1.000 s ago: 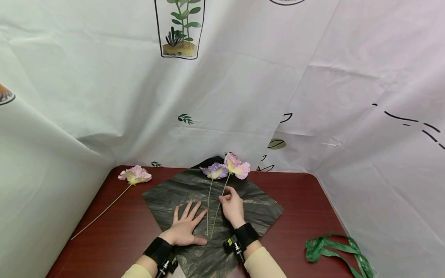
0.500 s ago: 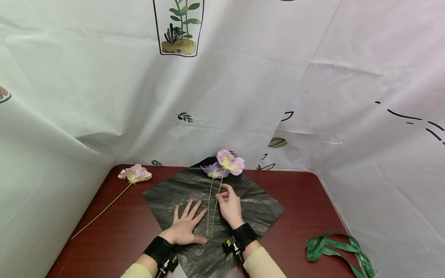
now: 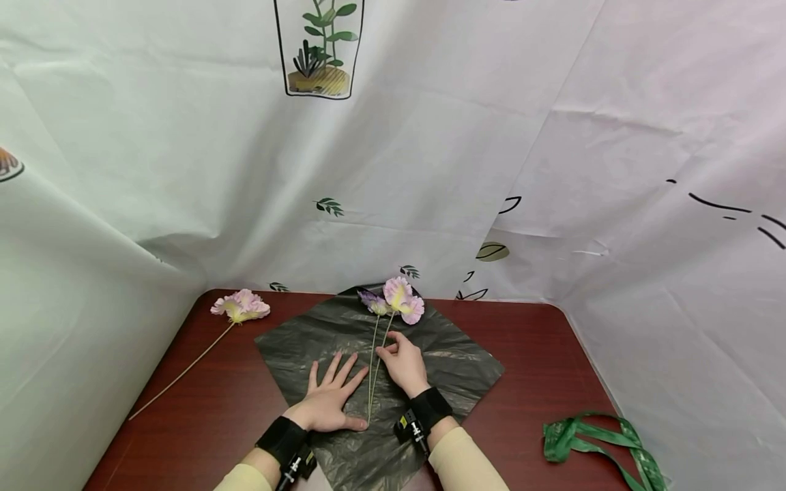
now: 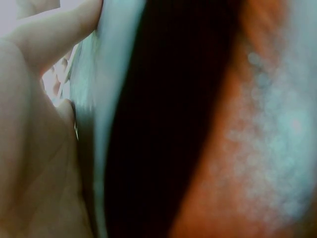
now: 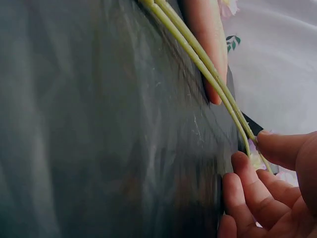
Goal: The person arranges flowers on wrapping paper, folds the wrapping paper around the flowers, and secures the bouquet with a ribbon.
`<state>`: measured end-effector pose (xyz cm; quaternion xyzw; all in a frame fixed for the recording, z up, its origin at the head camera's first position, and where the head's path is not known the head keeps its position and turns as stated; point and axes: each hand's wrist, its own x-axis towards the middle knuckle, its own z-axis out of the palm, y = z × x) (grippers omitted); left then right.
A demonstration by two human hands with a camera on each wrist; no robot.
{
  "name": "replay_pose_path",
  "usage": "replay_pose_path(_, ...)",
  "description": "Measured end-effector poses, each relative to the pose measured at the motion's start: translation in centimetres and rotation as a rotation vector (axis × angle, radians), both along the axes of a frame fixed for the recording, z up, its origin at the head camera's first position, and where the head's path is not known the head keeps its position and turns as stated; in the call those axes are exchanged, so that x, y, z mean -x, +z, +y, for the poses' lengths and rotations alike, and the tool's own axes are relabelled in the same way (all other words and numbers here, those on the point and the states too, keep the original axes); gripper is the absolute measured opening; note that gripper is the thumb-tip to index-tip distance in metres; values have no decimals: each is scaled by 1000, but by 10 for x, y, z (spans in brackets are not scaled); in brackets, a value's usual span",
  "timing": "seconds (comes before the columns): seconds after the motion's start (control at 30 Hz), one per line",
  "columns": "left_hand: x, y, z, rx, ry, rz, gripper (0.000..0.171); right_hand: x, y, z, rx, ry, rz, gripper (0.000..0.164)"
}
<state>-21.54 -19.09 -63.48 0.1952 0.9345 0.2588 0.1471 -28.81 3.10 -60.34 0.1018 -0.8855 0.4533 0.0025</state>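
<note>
My left hand lies flat with fingers spread on a black sheet of crinkled wrapping, set cornerwise on the table. Its thumb tip is right at the lower stem ends. My right hand pinches the stem of a pink-and-yellow artificial flower between thumb and fingers. Beside it on the sheet is a purple flower, partly covered by the pink bloom. The two green stems run close together in the right wrist view, next to a left-hand finger. The left wrist view is mostly blurred.
Another pale pink flower with a long stem lies at the left of the red-brown table. A loosely folded green ribbon lies at the right edge. White printed cloth hangs behind and at both sides.
My right hand has moved left with the pink flower, whose bloom now overlaps the purple one and whose stem end meets the other stem. My left hand has stayed in place.
</note>
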Motion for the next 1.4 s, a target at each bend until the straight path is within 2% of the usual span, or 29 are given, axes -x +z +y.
replay_pose_path(0.1, 0, 1, 0, -8, 4, 5, 113, 0, 0, 1, 0, -5, -28, 47)
replay_pose_path(0.17, 0, 2, 1, -15, 3, 7, 112, -3, 10, 0, 1, -22, -83, 49)
replay_pose_path(0.23, 0, 2, 1, -17, 0, 8, 112, -3, 10, 1, 0, -22, -94, 51)
replay_pose_path(0.33, 0, 2, 2, -15, -3, 8, 111, 0, 0, 3, -16, -10, -36, 52)
replay_pose_path(0.43, 0, 2, 2, -10, -4, 9, 111, -1, -2, 5, -15, -14, 18, 51)
replay_pose_path(0.5, 0, 2, 2, -11, -5, 10, 111, -2, -3, 5, 17, -37, 29, 48)
replay_pose_path(0.57, -1, 2, 2, -15, -5, 8, 111, -7, 7, 4, 66, -70, 2, 44)
replay_pose_path(0.67, -1, 3, 2, -22, -3, 7, 111, -11, 10, 3, 120, -136, -24, 40)
replay_pose_path(0.9, -1, 4, 0, -36, 1, 11, 111, -21, 14, 4, 126, -248, -53, 31)
replay_pose_path(1.03, 1, 4, -2, -24, 4, 13, 111, -21, 15, 2, 139, -245, -67, 32)
replay_pose_path(1.27, 2, 3, -3, -19, 0, 15, 112, -11, 21, -8, 150, -153, -27, 34)
replay_pose_path(1.4, 1, 3, -1, -31, -5, 5, 112, -9, 23, -14, 121, -167, -30, 35)
